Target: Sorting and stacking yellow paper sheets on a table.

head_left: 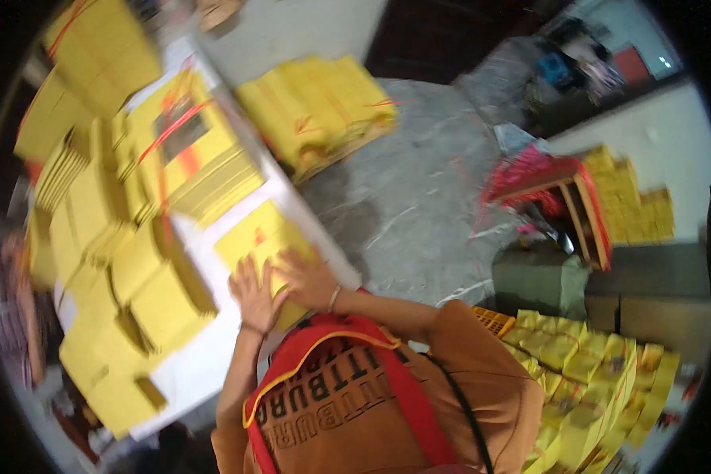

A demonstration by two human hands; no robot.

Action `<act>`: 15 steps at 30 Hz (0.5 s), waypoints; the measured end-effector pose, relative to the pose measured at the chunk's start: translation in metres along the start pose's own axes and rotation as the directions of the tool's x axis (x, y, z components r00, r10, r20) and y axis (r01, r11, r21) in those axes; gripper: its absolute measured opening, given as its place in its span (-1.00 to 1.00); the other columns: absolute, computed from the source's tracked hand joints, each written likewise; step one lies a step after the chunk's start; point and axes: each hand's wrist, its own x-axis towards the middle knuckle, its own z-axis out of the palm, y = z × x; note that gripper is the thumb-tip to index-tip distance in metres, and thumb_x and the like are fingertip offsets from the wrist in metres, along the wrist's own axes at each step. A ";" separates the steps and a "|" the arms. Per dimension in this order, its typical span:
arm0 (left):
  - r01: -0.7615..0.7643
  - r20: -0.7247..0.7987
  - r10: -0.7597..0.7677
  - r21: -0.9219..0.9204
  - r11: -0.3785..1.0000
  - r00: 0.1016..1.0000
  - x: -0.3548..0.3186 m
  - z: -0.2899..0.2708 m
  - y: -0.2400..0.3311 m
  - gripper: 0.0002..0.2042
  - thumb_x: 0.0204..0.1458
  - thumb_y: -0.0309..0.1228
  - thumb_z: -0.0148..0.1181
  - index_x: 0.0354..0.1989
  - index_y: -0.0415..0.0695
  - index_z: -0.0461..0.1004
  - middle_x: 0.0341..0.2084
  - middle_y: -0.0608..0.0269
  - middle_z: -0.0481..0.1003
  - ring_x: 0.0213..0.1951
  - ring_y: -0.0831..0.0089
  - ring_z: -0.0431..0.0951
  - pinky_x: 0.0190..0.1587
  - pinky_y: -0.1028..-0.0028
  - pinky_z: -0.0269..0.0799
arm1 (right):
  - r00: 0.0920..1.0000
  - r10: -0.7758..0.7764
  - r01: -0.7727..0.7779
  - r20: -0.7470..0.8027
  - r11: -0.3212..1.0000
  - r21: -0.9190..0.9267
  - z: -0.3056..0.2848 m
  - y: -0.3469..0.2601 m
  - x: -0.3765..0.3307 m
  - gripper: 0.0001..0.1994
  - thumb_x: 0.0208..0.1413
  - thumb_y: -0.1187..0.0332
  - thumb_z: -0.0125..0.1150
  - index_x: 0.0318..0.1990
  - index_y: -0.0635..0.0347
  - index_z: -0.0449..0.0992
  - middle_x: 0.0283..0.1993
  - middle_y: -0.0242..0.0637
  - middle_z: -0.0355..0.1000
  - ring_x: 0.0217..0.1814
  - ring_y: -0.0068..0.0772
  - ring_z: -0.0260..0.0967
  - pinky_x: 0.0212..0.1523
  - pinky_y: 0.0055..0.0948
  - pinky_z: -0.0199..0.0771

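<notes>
A flat yellow piece (249, 223), paper or card by its look, lies on the white tabletop (201, 351) with a small red mark on it. My left hand (254, 294) presses on its near part, fingers stretched out. Beside it my right hand (306, 280) rests flat on the same piece, thumb toward the left hand. Neither hand grips anything. Just beyond the piece is a thick stack of yellow sheets (221, 178) with red ties and a dark patch on top. Whether the piece is one layer or several I cannot tell.
Several piles of folded yellow pieces (95, 197) cover the table's left side. A person (20, 308) is at the far left. Tied yellow bundles (316, 110) lie on the grey floor (419, 197). At right are a wooden stool (581, 209) on its side and more yellow bundles (581, 379).
</notes>
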 end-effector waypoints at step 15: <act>-0.076 -0.283 0.192 0.375 0.924 0.940 0.026 0.005 0.059 -0.48 -0.16 -0.27 0.06 0.01 -0.30 0.33 -0.34 -0.13 0.42 -0.26 0.12 0.44 -0.26 0.26 0.35 | 0.854 0.504 -0.358 0.129 0.388 0.849 -0.051 0.088 -0.004 -0.69 0.12 0.47 -0.04 0.05 0.23 0.35 -0.01 -0.29 0.39 0.07 -0.45 0.30 0.06 -0.45 0.27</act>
